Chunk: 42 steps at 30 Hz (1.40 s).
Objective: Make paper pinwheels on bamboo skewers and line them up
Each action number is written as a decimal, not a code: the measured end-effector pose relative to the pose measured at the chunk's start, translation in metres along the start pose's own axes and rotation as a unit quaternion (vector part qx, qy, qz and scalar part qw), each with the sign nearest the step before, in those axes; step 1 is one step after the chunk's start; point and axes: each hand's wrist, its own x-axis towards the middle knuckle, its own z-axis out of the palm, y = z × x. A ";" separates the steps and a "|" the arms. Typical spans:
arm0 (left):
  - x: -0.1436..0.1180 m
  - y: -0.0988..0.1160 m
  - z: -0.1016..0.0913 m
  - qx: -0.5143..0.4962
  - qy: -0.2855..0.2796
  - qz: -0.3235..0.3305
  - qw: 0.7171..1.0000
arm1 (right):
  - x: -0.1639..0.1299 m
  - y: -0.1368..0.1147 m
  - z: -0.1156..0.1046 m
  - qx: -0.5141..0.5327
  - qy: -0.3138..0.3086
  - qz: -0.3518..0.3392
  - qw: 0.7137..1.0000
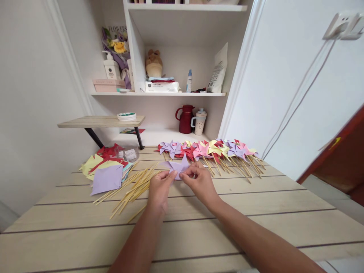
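Note:
A purple paper pinwheel (179, 165) is held up over the table between my two hands, its blades fanned out and pointed. My left hand (160, 186) pinches its lower left side between thumb and fingers. On the right, my right hand (200, 181) grips the other lower side, thumb and fingertips meeting near the pinwheel's middle. Whether a stick or pin sits at its centre is hidden by my fingers. Just left of my left hand lie loose wooden sticks (135, 188). Behind my hands rests a row of finished-looking pinwheels on sticks (202, 151).
Purple paper squares (107, 179) lie at the left, with red and yellow cut paper (105, 159) behind them. Beside these stands a clear plastic box (128, 153). A small raised shelf (99, 121) overhangs the back left. A red jug (185, 119) and a cup (200, 122) stand behind.

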 end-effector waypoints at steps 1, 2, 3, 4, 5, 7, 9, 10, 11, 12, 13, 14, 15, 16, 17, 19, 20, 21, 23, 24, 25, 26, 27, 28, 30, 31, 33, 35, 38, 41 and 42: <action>0.000 0.000 0.000 0.004 -0.004 0.002 1.000 | 0.000 0.000 0.000 0.000 0.000 -0.001 1.000; 0.000 0.000 0.000 0.007 -0.007 0.002 1.000 | 0.000 0.000 0.000 0.001 0.000 -0.002 1.000; 0.000 0.000 0.000 0.008 -0.009 0.003 1.000 | 0.000 0.001 0.000 0.002 0.000 -0.003 1.000; 0.000 0.000 0.000 0.009 -0.009 0.005 1.000 | 0.000 0.001 0.000 0.003 0.000 -0.005 1.000; 0.000 -0.001 0.000 0.010 -0.007 0.009 1.000 | 0.000 0.001 0.001 0.005 0.001 -0.006 1.000; 0.001 -0.001 -0.001 0.013 -0.001 0.014 1.000 | 0.000 0.002 0.001 0.008 0.000 -0.009 1.000; 0.002 -0.002 -0.001 0.016 0.003 0.015 1.000 | -0.001 0.002 0.002 0.008 -0.003 -0.011 1.000; 0.002 -0.002 -0.001 0.018 0.004 0.014 1.000 | -0.001 0.002 0.002 0.008 -0.004 -0.011 1.000; 0.002 -0.002 -0.001 0.020 0.005 0.013 1.000 | -0.001 0.003 0.002 0.008 -0.006 -0.011 1.000; 0.002 -0.002 -0.001 0.021 0.006 0.013 1.000 | -0.001 0.003 0.002 0.007 -0.008 -0.011 1.000; 0.002 -0.002 -0.001 0.022 0.008 0.014 1.000 | -0.001 0.003 0.002 0.007 -0.010 -0.011 1.000; 0.002 -0.002 -0.001 0.021 0.009 0.015 1.000 | -0.001 0.002 0.002 0.008 -0.011 -0.011 1.000; 0.002 -0.002 -0.001 0.020 0.009 0.015 1.000 | -0.001 0.002 0.002 0.010 -0.012 -0.011 1.000; 0.002 -0.001 0.000 0.018 0.009 0.015 1.000 | -0.001 0.001 0.002 0.013 -0.012 -0.012 1.000; 0.001 -0.001 0.000 0.016 0.009 0.015 1.000 | -0.001 0.001 0.001 0.016 -0.011 -0.012 1.000; 0.000 0.000 0.000 0.012 0.008 0.015 1.000 | -0.001 0.000 0.001 0.021 -0.008 -0.010 1.000; 0.000 0.000 0.000 0.011 0.007 0.015 1.000 | -0.001 -0.001 0.001 0.022 -0.007 -0.009 1.000; 0.000 0.000 0.000 0.011 0.004 0.015 1.000 | -0.001 -0.001 0.001 0.023 -0.006 -0.009 1.000; 0.000 0.000 0.000 0.013 -0.001 0.017 1.000 | -0.002 0.000 0.001 0.022 -0.006 -0.008 1.000; 0.000 0.000 0.000 0.016 -0.002 0.018 1.000 | -0.002 0.000 0.001 0.020 -0.008 -0.009 1.000; 0.000 0.000 0.000 0.019 -0.001 0.021 1.000 | -0.002 0.000 0.001 0.019 -0.010 -0.010 1.000; 0.001 0.000 0.000 0.023 0.001 0.024 0.999 | -0.002 0.001 0.000 0.015 -0.012 -0.013 1.000; 0.001 0.000 0.000 0.028 0.005 0.029 0.999 | -0.002 0.000 0.000 0.010 -0.013 -0.019 1.000; 0.001 0.001 -0.001 0.034 0.010 0.036 0.999 | -0.002 0.000 -0.001 0.002 -0.010 -0.030 0.999; 0.001 0.002 -0.002 0.061 0.023 0.057 0.996 | -0.002 -0.002 -0.003 -0.024 0.009 -0.068 0.997; 0.001 0.003 -0.003 0.087 0.031 0.076 0.993 | -0.002 -0.003 -0.005 -0.042 0.024 -0.092 0.995; 0.000 0.006 -0.005 0.161 0.052 0.139 0.976 | -0.001 -0.004 -0.009 -0.082 0.054 -0.138 0.986; 0.000 0.009 -0.006 0.237 0.065 0.221 0.944 | 0.000 -0.004 -0.012 -0.118 0.072 -0.173 0.975; 0.000 0.009 -0.007 0.327 0.066 0.310 0.890 | 0.001 -0.003 -0.015 -0.157 0.073 -0.199 0.964; -0.001 0.005 -0.006 0.388 0.059 0.350 0.851 | 0.002 0.000 -0.015 -0.176 0.045 -0.196 0.964; -0.001 0.004 -0.006 0.400 0.056 0.359 0.841 | 0.003 0.002 -0.015 -0.176 0.035 -0.193 0.965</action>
